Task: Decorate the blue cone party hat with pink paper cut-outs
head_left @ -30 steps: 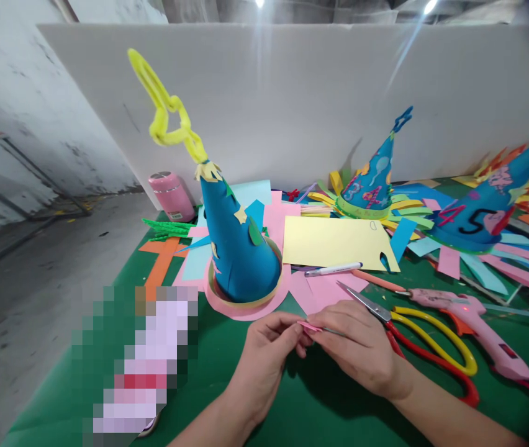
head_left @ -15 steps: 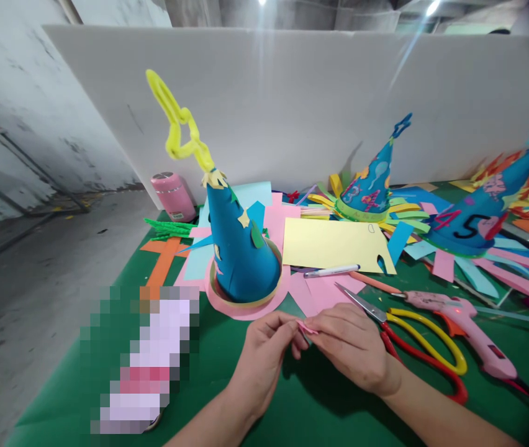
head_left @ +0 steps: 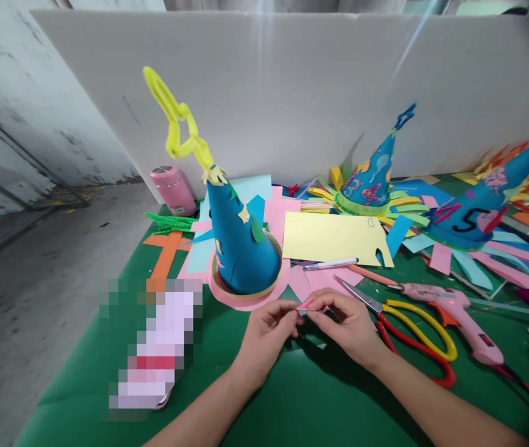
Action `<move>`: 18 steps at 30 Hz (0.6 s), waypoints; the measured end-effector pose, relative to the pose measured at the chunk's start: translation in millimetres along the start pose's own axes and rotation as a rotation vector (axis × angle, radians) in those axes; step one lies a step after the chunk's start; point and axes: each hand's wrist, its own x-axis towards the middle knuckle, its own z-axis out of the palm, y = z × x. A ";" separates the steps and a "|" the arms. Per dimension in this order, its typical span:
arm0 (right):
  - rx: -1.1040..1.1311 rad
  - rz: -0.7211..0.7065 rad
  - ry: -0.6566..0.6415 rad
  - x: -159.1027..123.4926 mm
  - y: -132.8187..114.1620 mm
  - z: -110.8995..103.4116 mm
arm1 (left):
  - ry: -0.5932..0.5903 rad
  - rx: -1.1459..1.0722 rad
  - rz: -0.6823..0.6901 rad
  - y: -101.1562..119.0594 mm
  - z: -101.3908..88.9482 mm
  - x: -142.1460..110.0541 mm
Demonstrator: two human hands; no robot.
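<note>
Left hand (head_left: 266, 338) and right hand (head_left: 352, 329) pinching a pink piece (head_left: 306, 306), mostly covered, shape unreadable from here; lilac item (head_left: 166, 338) too blocky to ID.

The left hand (head_left: 267, 340) and right hand (head_left: 352, 329) are held close together.
Fingers are curled toward the thumbs in pinches; the bare left forearm (head_left: 203, 410) and right forearm (head_left: 432, 406) are angled inward from below.

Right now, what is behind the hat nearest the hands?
Behind the hat: a light blue sheet, a blue piece, pink paper and, farther back, the pale board. Whatever the hat itself covers can't be seen.
</note>
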 end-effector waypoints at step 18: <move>0.225 0.282 -0.160 4.5 2.3 -0.7 | 0.014 0.471 0.306 0.1 -6.5 2.2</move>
